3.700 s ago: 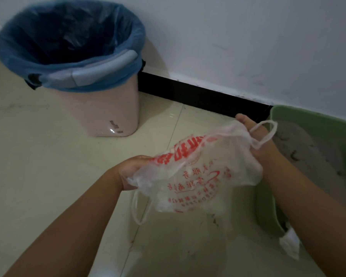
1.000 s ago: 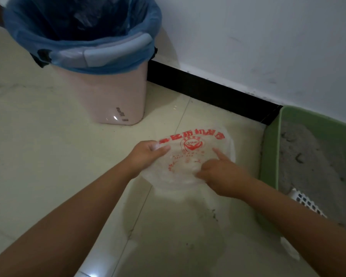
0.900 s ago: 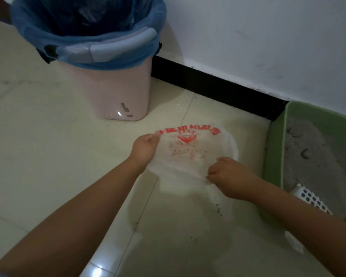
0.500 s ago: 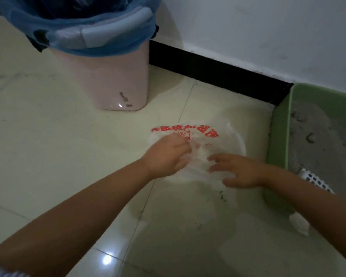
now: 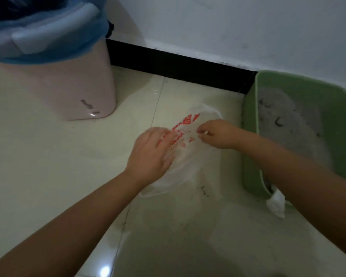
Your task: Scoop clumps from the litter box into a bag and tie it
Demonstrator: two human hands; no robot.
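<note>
Left hand (image 5: 150,154), right hand (image 5: 218,134) on thin crinkled plastic bag (image 5: 188,152).

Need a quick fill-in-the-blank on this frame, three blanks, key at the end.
1. The clear plastic bag with red print lies on the ___.
2. The green plastic litter box holds grey ___.
3. The pink bin has a ___ liner.
4. The right hand ___ the bag's edge; the left hand rests on it.

Missing: floor; litter; blue; pinches
</note>
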